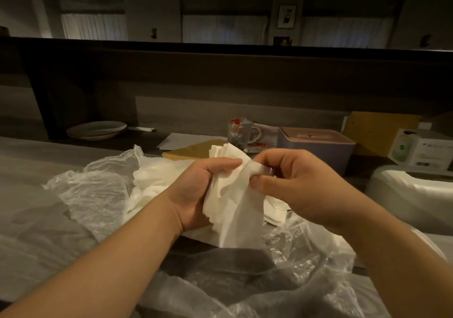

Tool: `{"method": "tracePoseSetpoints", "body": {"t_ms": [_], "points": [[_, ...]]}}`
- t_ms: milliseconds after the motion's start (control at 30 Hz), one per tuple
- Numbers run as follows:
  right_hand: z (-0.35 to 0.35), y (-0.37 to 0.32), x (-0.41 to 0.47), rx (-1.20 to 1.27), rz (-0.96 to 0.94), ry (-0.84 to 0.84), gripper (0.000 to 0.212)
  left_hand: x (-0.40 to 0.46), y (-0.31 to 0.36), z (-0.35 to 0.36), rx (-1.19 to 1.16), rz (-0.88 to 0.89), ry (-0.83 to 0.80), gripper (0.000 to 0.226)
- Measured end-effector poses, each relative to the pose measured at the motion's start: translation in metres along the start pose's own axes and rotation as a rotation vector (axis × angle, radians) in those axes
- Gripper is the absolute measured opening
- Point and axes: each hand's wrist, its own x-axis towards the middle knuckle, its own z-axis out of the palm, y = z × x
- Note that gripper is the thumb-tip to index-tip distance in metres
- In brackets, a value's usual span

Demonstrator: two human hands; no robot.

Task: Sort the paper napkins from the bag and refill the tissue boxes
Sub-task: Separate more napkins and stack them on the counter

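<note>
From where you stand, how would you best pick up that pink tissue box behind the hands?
Probably by the two short ends of the pink tissue box, coming down from above. Its lid is flat with a slot in the middle, and a glass cup stands close on its left, so the right hand has the clearer approach.

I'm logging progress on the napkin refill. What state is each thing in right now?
Left hand: grips the napkin stack.
Right hand: pinches one napkin's top edge.
Napkin stack: held upright above the bag, sheets fanned.
Plastic bag: open, crumpled on the counter.
Pink tissue box: lid on.
Glass mug: upright, holding packets.
Plates: stacked.
</note>
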Motion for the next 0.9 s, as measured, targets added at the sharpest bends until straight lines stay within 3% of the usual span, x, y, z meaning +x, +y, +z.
{"method": "tracePoseSetpoints", "body": {"t_ms": [67,233,400,567,667,767,900], "points": [[0.004,0.002,0.001,-0.071,-0.033,0.060,0.015,0.002,-0.003,0.001,-0.010,0.010,-0.028,0.028],[0.009,0.009,0.006,0.026,-0.024,0.244,0.021,0.004,-0.007,0.008,-0.111,-0.001,-0.082,0.039],[0.016,0.013,0.006,0.122,0.015,0.309,0.023,0.004,-0.010,0.005,-0.160,0.014,-0.088,0.053],[0.020,0.012,0.007,-0.253,-0.070,0.495,0.034,0.002,-0.008,0.008,-0.149,-0.033,-0.044,0.027],[0.018,0.013,0.004,-0.363,-0.197,0.393,0.021,0.004,-0.005,0.008,-0.192,-0.037,-0.008,0.027],[0.024,0.020,0.004,-0.465,-0.237,0.222,0.029,0.002,-0.005,0.008,-0.239,-0.009,-0.040,0.027],[0.028,0.026,0.007,-0.436,-0.239,0.179,0.025,-0.001,-0.004,0.011,-0.217,-0.003,-0.070,0.018]]}}
